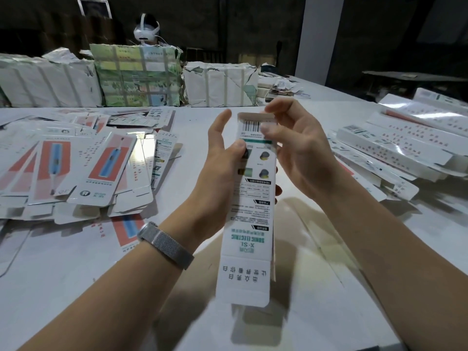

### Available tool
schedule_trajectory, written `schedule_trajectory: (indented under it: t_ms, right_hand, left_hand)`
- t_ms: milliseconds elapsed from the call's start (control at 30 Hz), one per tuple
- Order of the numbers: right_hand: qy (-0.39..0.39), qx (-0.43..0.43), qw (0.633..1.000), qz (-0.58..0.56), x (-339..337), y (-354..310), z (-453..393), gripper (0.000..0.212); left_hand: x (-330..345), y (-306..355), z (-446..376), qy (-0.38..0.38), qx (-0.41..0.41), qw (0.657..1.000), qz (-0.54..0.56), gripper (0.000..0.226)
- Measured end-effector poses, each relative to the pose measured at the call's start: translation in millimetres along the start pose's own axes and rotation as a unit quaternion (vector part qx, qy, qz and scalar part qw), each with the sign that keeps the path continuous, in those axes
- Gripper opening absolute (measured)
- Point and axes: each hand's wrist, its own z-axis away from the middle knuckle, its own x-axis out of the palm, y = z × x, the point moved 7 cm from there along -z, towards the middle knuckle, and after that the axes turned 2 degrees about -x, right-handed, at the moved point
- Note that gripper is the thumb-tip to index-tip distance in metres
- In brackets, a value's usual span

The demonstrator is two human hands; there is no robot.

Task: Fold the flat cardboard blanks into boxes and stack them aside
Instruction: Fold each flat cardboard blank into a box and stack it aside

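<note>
Hands meet at the centre of the view around a long, narrow toothbrush box (pixel 249 198), half formed and held upright above the white bench (pixel 76 287), its printed back panel facing the camera and upside down, with a barcode near the top and the words "SONIC ELECTRIC" lower down. The left hand (pixel 222 158) grips the box along its left edge, thumb pressed on the printed face beside a small product picture, the other fingers reaching up behind it with the forefinger straight. The right hand (pixel 296 145) pinches the top end, its thumb lying over the barcode and its fingers curled over the open top flap. The bottom flap (pixel 243 282), printed with large characters, hangs open toward 6 o'clock. A metal mesh watch band (pixel 166 245) circles the left wrist. At 9 o'clock a loose heap of flat blanks (pixel 76 163) spreads over the bench, many showing a blue toothbrush on a red field. At 3 o'clock lies a pile of folded boxes (pixel 395 145), long and white, laid across one another. At 11 to 12 o'clock, along the far edge of the bench, stand taped paper-wrapped bundles (pixel 136 77), and behind them sits another person wearing a white headset (pixel 146 31).
</note>
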Motion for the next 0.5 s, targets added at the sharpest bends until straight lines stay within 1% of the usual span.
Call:
schedule_trajectory:
  t_ms: [33, 67, 133, 167, 233, 333, 500]
  right_hand:
    - [0.0, 0.015, 1.0, 0.005, -0.1, -0.2, -0.9, 0.006]
    - [0.004, 0.035, 0.999, 0.015, -1.8, 0.9, -1.3, 0.008]
    - [0.008, 0.07, 0.996, 0.049, -6.7, 3.5, -2.0, 0.022]
    - [0.002, 0.082, 0.995, 0.062, -7.3, 4.2, -2.1, 0.023]
    - [-0.022, 0.093, 0.993, 0.074, -5.6, 6.4, -1.5, 0.021]
    - [-0.038, 0.092, 0.992, 0.077, -5.3, 5.6, -0.4, 0.015]
    - [0.03, 0.032, 0.993, 0.109, -14.2, -3.5, -1.8, 0.017]
  left_hand:
    - [0.3, -0.4, -0.3, -0.006, 0.0, 1.0, -0.005, 0.045]
    - [1.1, -1.6, -0.3, -0.012, -0.002, 1.0, -0.015, 0.044]
    - [3.0, -3.6, 0.1, -0.022, 0.002, 0.999, -0.049, 0.043]
    - [3.8, -3.8, 0.3, -0.025, 0.007, 0.997, -0.067, 0.044]
    - [4.0, -3.5, 0.0, -0.031, 0.011, 0.997, -0.076, 0.045]
    - [3.0, -2.3, 0.1, -0.031, 0.011, 0.997, -0.07, 0.045]
    - [4.1, -2.4, 1.5, -0.046, 0.014, 0.996, -0.08, 0.048]
